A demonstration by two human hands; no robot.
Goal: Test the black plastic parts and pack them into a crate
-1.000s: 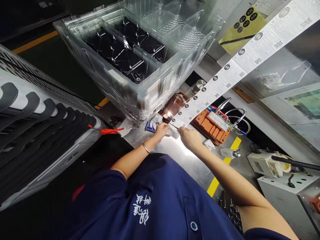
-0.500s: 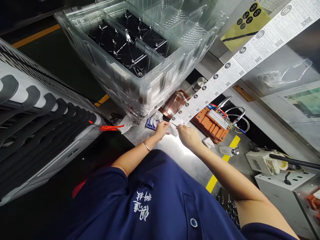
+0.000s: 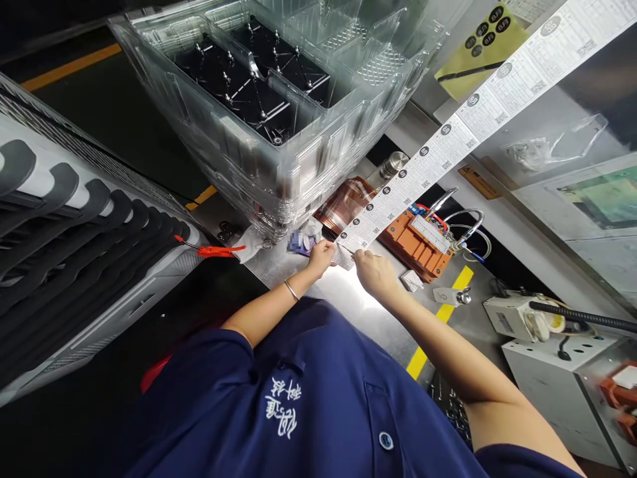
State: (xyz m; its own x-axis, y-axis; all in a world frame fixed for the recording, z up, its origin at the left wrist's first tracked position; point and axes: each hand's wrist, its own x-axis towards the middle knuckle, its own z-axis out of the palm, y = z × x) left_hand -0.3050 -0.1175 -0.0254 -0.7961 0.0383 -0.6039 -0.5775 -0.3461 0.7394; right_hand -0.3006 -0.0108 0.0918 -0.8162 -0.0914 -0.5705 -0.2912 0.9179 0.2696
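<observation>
A long white strip of printed labels (image 3: pixel 460 136) with round black marks runs from the upper right down to my hands. My left hand (image 3: pixel 321 259) pinches the left edge of its lower end. At the opposite edge, the fingers of my right hand (image 3: pixel 373 271) are closed on the strip. A thin dark line shows between the hands; I cannot make out whether it is a tool or a fold. Below it the strip's short end (image 3: pixel 344 257) hangs over the metal bench (image 3: pixel 343 295). A purple phone-like object (image 3: pixel 300 243) lies just left of my left hand.
Clear plastic trays (image 3: pixel 298 166) holding black parts are stacked ahead on the left. An orange housing with cables (image 3: pixel 421 245) lies right of the strip, near a copper-coloured roll (image 3: pixel 346 202). A small white bottle (image 3: pixel 450 296) and a white machine (image 3: pixel 512 315) stand at the right.
Both hands keep their hold at nearly the same spot on the label strip. The view has shifted slightly, so the bench items appear a little further left.
</observation>
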